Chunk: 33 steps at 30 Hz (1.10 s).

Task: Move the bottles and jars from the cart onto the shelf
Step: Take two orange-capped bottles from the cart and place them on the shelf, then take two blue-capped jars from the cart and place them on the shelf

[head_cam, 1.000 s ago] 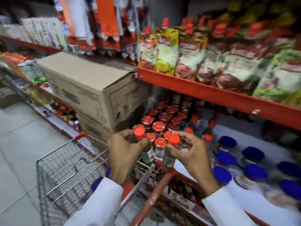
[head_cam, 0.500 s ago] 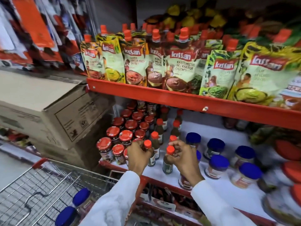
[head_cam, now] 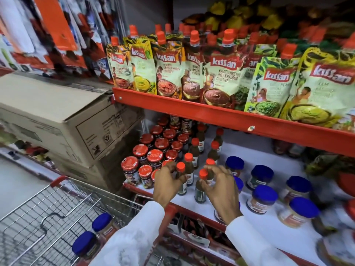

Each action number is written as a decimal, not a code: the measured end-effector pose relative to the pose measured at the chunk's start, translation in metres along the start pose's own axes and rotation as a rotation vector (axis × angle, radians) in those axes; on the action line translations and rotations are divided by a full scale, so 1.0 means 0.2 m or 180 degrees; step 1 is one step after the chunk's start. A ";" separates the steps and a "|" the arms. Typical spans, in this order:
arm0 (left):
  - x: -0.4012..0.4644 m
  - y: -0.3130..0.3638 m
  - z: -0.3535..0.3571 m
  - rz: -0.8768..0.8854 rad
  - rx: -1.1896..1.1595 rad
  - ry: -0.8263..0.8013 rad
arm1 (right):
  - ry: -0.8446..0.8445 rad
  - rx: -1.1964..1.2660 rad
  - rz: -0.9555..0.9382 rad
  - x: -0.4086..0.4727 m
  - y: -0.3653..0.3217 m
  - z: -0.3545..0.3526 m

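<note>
My left hand grips a small dark bottle with an orange cap by its neck. A second small orange-capped bottle is gripped just under its cap by my right hand. Both bottles stand upright near the front of the white shelf, close together. Behind them stand more orange-capped bottles. The wire cart sits at the lower left with two blue-lidded jars in it.
Red-lidded jars fill the shelf's left part; blue-lidded jars stand on its right. A red upper shelf with sauce pouches hangs low overhead. A large cardboard box sits left of the shelf.
Both hands have carried the two small bottles from above the cart forward and down onto the white shelf. The view has swung right toward the shelf.
</note>
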<state>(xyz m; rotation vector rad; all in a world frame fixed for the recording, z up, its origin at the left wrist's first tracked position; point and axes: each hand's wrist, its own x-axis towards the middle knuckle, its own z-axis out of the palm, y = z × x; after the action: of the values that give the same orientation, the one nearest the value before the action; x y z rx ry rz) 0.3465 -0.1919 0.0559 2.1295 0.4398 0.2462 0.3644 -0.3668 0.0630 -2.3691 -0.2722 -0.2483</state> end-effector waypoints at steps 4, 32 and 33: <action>-0.16 -0.03 -0.21 0.0568 0.0039 0.0738 | -0.0113 -0.0079 -0.0841 -0.05 -0.14 0.00; -0.69 -1.41 -0.74 -0.1465 0.0862 0.0403 | -0.3250 -0.0718 -0.1663 -0.44 -0.80 1.55; -0.68 -1.42 -0.73 -0.1517 0.0747 0.0489 | -0.3267 -0.0599 -0.1474 -0.44 -0.79 1.56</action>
<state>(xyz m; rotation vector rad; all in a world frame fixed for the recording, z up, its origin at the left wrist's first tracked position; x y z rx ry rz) 0.1107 0.0097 -0.0995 2.1628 1.0914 0.0859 0.2694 -0.0492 -0.0807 -2.3846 -1.3168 0.7952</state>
